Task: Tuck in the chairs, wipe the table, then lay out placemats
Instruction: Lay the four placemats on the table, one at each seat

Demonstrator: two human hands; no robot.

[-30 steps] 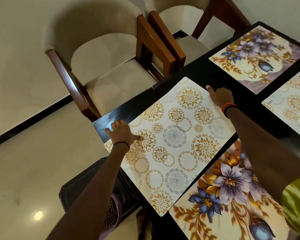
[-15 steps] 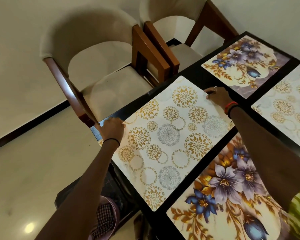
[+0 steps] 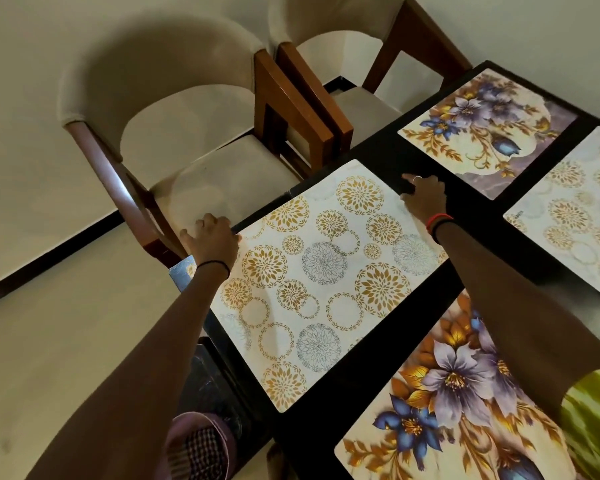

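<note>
no legible text, labels, brands or numbers, placemat (image 3: pixel 326 271) shows only printed patterns

1. The glossy black table (image 3: pixel 378 157) is carrying four placemats, all lying flat and apart.
2. The gold-circle placemat (image 3: pixel 326 271) is lying at the left end, with the near floral placemat (image 3: pixel 465 393) just beside it.
3. The far floral placemat (image 3: pixel 482 133) and second circle placemat (image 3: pixel 568 216) are lying beyond.
4. The left chair (image 3: pixel 194 168) and right chair (image 3: pixel 361 105), cream-cushioned on wooden frames, are standing side by side at the table, seats partly showing.
</note>
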